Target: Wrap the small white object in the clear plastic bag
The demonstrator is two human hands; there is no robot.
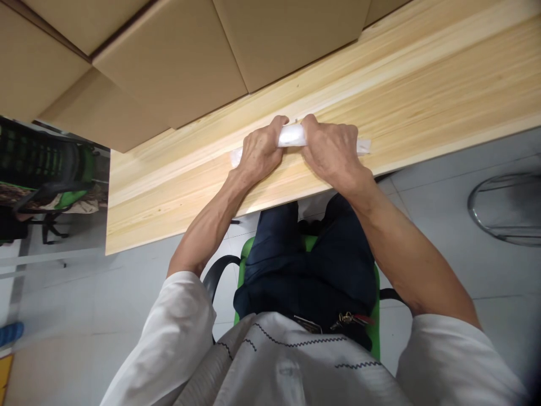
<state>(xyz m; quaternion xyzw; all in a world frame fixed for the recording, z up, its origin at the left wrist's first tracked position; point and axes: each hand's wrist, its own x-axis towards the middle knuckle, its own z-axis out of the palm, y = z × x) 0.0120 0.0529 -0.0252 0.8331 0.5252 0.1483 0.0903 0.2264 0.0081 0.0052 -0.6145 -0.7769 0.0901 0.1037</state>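
Observation:
A slim white wrapped roll lies crosswise over the wooden table, close to its near edge. My left hand is closed around the roll left of its middle, and one end pokes out beyond the fingers. My right hand grips it on the other side, with a flat whitish end showing to the right. A short stretch of the roll is bare between the two thumbs. Both palms and most fingertips are hidden under the hands.
Large cardboard boxes stand along the table's far side. A green and black chair is at the left. On the floor at the right is a round metal frame. My legs are below the near table edge.

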